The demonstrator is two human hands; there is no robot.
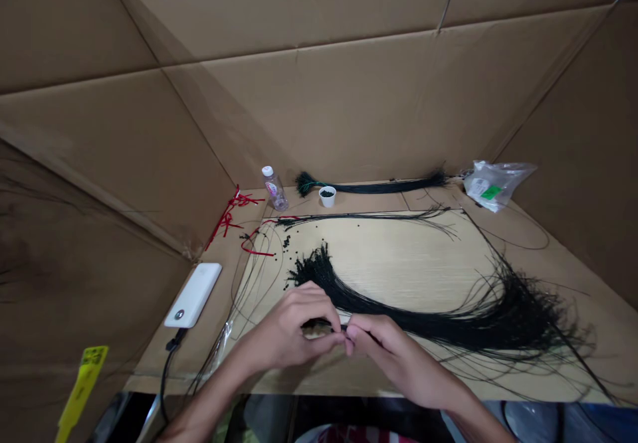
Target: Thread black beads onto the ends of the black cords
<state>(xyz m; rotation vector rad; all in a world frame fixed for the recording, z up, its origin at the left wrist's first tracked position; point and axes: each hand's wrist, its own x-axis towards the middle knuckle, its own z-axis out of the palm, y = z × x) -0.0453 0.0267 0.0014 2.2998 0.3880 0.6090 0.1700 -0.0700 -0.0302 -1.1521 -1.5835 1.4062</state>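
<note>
My left hand (306,323) and my right hand (386,347) meet over the front of the board, thumbs and forefingers pinched close together. Thin black strands (319,325) show in the gap of my left hand and run to the pinch; how many are held is hidden by the fingers. Just beyond both hands lies a thick bundle of black strands (428,322), its knobbly, beaded-looking end at the left and its loose ends fanned out at the right. Small black beads (286,242) are scattered on the board beyond my left hand.
A thinner strand bundle (359,216) lies along the board's (399,257) back edge. Behind it are a white cup (327,197) of dark beads, a bottle (275,189), another bundle (383,187) and a plastic bag (493,184). Red ties (226,222) and a white power bank (193,295) are left.
</note>
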